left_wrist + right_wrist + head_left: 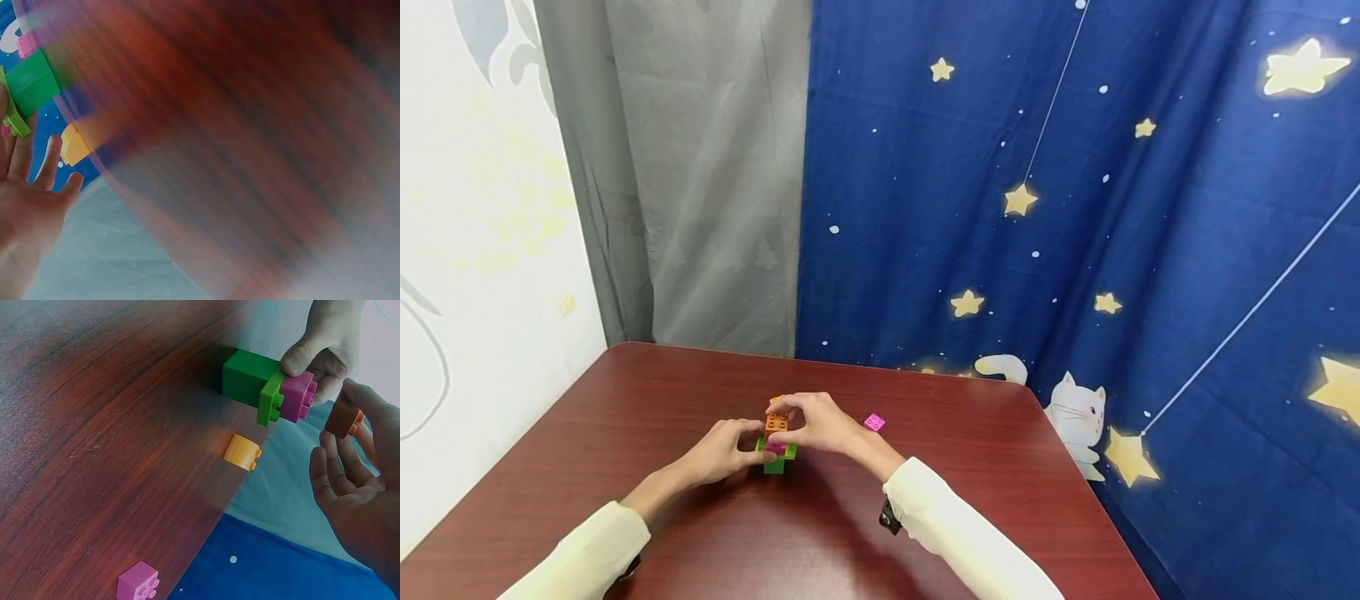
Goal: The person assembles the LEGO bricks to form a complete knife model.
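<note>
My left hand [721, 454] grips a small upright stack of toy building bricks. Its base is a green block [250, 376], topped by a light green piece [269, 403] and then a magenta brick [295, 397]. The left thumb lies against the light green and magenta pieces. Between thumb and fingers, my right hand [820, 422] pinches an orange brick [340, 415], held above the magenta one with a gap between them in the right wrist view. In the left wrist view the green block [32, 82] shows at the left edge, while most of the stack is cut off.
A loose yellow-orange brick [240, 452] stands on the table behind the stack. Farther right lies a loose pink brick [874, 422]. The brown wooden table [970, 500] ends at a grey curtain [715, 208] and a blue starry curtain [910, 208].
</note>
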The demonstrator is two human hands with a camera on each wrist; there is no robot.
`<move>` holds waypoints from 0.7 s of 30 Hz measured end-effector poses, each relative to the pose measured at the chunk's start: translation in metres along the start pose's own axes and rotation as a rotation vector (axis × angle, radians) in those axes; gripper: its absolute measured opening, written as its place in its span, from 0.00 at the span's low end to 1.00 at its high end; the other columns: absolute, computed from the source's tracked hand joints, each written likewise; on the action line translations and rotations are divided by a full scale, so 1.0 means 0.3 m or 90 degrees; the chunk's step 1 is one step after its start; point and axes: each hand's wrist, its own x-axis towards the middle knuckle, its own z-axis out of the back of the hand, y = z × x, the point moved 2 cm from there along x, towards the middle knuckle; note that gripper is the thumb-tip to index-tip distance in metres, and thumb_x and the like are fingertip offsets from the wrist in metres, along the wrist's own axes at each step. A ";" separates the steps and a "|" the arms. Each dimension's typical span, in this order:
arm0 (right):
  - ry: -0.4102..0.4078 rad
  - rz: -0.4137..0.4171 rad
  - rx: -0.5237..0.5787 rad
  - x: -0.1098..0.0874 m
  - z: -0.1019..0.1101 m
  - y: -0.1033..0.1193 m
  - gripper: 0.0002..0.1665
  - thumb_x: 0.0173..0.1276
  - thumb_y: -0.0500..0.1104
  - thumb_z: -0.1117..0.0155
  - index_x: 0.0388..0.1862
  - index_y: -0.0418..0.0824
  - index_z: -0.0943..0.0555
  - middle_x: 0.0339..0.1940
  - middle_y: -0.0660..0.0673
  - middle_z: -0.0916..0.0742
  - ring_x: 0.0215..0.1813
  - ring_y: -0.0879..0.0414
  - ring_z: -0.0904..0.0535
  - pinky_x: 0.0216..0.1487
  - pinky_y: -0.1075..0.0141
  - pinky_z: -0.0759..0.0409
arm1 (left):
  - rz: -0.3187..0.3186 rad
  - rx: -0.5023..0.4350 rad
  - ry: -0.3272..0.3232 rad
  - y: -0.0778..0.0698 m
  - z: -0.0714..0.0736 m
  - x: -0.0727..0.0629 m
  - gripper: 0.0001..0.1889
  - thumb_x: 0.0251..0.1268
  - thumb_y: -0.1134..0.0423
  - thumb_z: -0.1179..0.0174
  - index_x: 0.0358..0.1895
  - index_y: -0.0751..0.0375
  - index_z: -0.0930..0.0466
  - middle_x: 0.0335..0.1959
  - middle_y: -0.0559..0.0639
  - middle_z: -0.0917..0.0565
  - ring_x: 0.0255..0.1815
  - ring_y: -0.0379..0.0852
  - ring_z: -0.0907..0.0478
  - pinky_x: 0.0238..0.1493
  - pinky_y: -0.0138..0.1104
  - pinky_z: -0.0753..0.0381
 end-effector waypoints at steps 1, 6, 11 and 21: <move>0.000 -0.001 -0.001 -0.002 -0.001 -0.001 0.24 0.63 0.49 0.19 0.56 0.44 0.14 0.50 0.51 0.09 0.46 0.58 0.14 0.46 0.76 0.20 | 0.003 0.006 -0.001 -0.001 0.001 0.000 0.15 0.64 0.49 0.26 0.49 0.51 0.14 0.43 0.38 0.11 0.47 0.42 0.14 0.51 0.44 0.15; 0.007 -0.008 -0.003 -0.011 -0.006 -0.009 0.24 0.63 0.50 0.20 0.56 0.44 0.14 0.49 0.52 0.09 0.45 0.60 0.15 0.47 0.71 0.18 | 0.020 0.024 0.000 -0.002 0.006 -0.001 0.20 0.64 0.47 0.27 0.51 0.55 0.13 0.46 0.42 0.11 0.51 0.48 0.14 0.55 0.50 0.17; 0.014 -0.018 0.007 -0.019 -0.015 -0.016 0.25 0.64 0.50 0.21 0.58 0.44 0.14 0.49 0.53 0.10 0.45 0.57 0.15 0.45 0.77 0.21 | 0.029 0.015 0.012 0.000 0.011 -0.002 0.22 0.65 0.46 0.28 0.54 0.57 0.14 0.49 0.44 0.11 0.54 0.48 0.15 0.57 0.52 0.18; 0.019 -0.027 0.015 -0.023 -0.033 -0.026 0.25 0.65 0.49 0.21 0.58 0.44 0.15 0.50 0.53 0.10 0.48 0.53 0.14 0.46 0.79 0.22 | 0.026 0.003 0.018 -0.003 0.009 -0.003 0.19 0.66 0.46 0.28 0.52 0.54 0.14 0.46 0.39 0.12 0.50 0.44 0.15 0.55 0.49 0.17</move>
